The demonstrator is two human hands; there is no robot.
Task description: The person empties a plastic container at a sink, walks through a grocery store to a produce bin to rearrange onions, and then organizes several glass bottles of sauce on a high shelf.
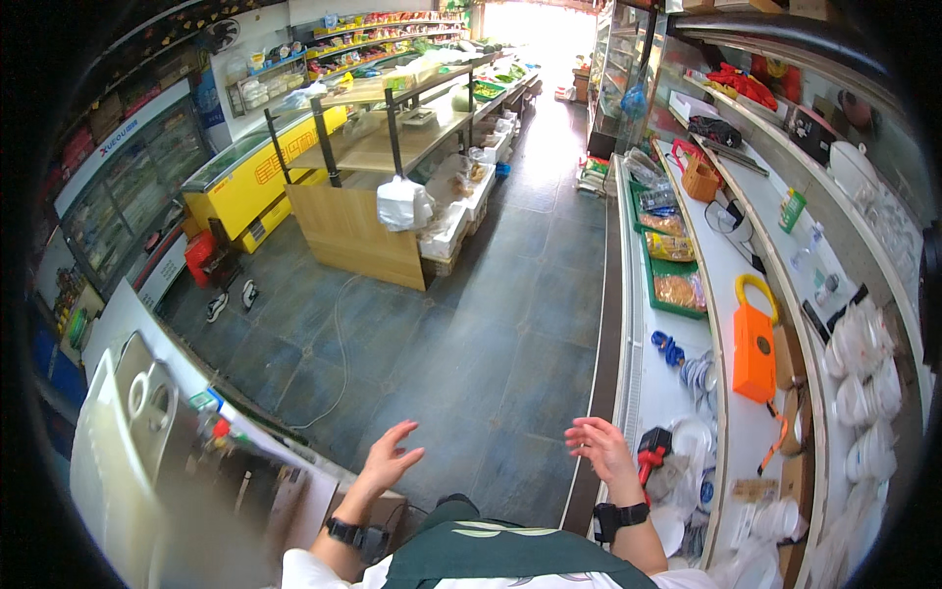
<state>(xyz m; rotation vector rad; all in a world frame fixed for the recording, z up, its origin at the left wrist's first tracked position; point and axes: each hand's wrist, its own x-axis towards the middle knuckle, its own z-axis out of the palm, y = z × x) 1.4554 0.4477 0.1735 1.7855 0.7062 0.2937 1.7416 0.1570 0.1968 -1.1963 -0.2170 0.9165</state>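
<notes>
My left hand (390, 458) is raised over the dark tiled floor (471, 353), fingers apart, holding nothing. Out to the other side, my right hand (602, 445) is also free, its fingers loosely spread and slightly bent. A wristband with a black device sits on each wrist. Nearest to my right hand is the white shelving (666, 383), where a red and black cordless power tool (652, 453) lies among plates and plastic bags. Beside my left forearm runs a cluttered counter (324, 482). The green apron (500, 559) I wear shows at the bottom.
A wooden display stand (353, 235) with a bundle of white plastic bags (403, 204) stands ahead. A yellow chest freezer (272, 173) is to its left. A cable (344, 353) trails over the floor near a pair of shoes (233, 300). Green trays (673, 287) and an orange box (753, 353) occupy the right shelves.
</notes>
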